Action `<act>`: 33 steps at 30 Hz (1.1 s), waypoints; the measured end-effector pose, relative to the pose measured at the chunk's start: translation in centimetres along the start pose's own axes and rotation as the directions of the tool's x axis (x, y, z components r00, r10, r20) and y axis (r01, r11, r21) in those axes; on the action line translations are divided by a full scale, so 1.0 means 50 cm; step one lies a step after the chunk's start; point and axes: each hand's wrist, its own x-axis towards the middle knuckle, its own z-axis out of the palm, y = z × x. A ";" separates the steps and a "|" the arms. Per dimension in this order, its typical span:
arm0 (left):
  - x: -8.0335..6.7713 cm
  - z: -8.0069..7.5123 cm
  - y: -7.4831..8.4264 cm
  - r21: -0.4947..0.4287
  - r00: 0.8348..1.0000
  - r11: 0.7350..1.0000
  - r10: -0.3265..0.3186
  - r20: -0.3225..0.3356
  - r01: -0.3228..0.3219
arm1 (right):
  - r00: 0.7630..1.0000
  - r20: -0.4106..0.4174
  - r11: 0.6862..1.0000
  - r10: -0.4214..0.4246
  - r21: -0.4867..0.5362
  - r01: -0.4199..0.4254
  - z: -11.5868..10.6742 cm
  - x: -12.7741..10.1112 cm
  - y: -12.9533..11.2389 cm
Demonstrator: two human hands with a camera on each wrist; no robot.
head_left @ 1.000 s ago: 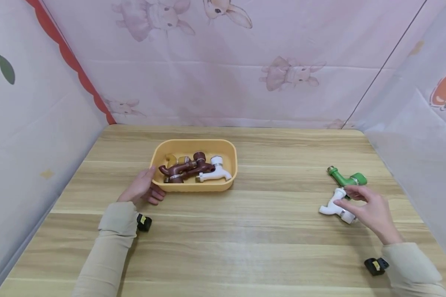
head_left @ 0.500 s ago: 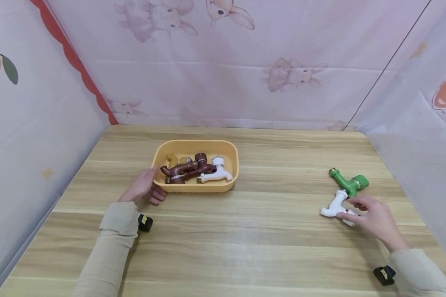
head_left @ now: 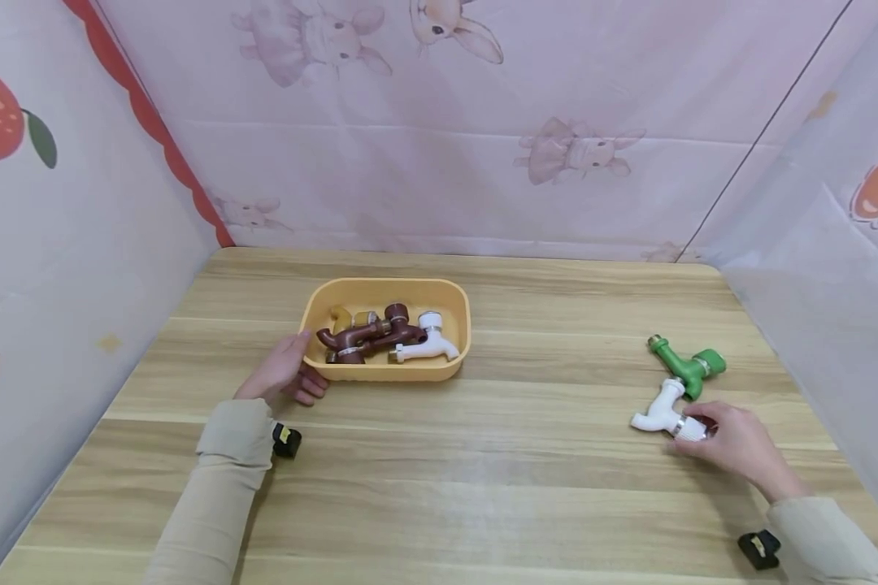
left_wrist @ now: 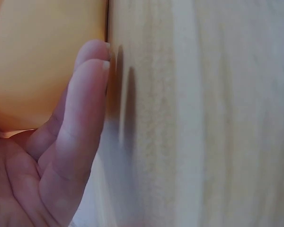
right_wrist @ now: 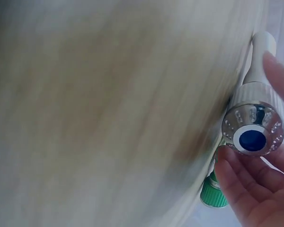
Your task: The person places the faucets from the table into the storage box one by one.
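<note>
A yellow plastic bin [head_left: 388, 373] sits left of centre on the table, holding two brown taps, a yellow-brown tap [head_left: 341, 318] and a white tap [head_left: 428, 345]. My left hand [head_left: 281, 370] holds its near left corner, thumb at the rim and fingers along the outer wall. At the right, my right hand [head_left: 735, 443] pinches another white tap [head_left: 662, 410] by its ribbed knob [right_wrist: 255, 97]. The knob's chrome end with a blue centre faces the right wrist camera. A green tap [head_left: 688, 370] lies just behind, right at the white tap's threaded end.
The wood-grain table [head_left: 497, 487] stretches between the two hands. A fabric wall with rabbit prints [head_left: 578, 154] rises behind its back edge, and more fabric closes off both sides.
My right hand has shifted down and to the right along the white tap, from near its body to the knob. The left hand and the bin have stayed put.
</note>
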 end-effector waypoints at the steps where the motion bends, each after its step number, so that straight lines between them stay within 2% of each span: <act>1: 0.000 0.000 0.000 0.000 1.000 1.000 0.001 0.001 -0.001 | 1.000 0.009 1.000 -0.002 -0.001 0.002 0.001 0.000 0.001; 9: 0.001 0.002 0.000 0.003 1.000 1.000 0.002 0.005 -0.002 | 0.999 0.040 1.000 0.017 0.002 -0.017 0.003 -0.002 0.006; 19: 0.006 0.000 -0.003 -0.017 1.000 1.000 -0.005 0.012 0.006 | 0.998 -0.013 0.995 0.066 0.070 -0.065 -0.011 -0.008 -0.009; 25: 0.004 -0.002 -0.002 -0.001 1.000 1.000 -0.002 0.003 0.002 | 0.986 0.008 0.976 0.166 0.142 -0.166 -0.021 -0.008 -0.018; 29: 0.003 -0.002 -0.001 0.000 1.000 1.000 -0.005 -0.002 0.005 | 0.983 -0.013 0.967 0.184 0.180 -0.179 -0.019 -0.007 -0.020; 33: 0.004 -0.001 -0.002 -0.005 1.000 1.000 -0.006 -0.001 0.006 | 0.978 -0.004 0.944 0.210 0.259 -0.202 -0.018 -0.007 -0.020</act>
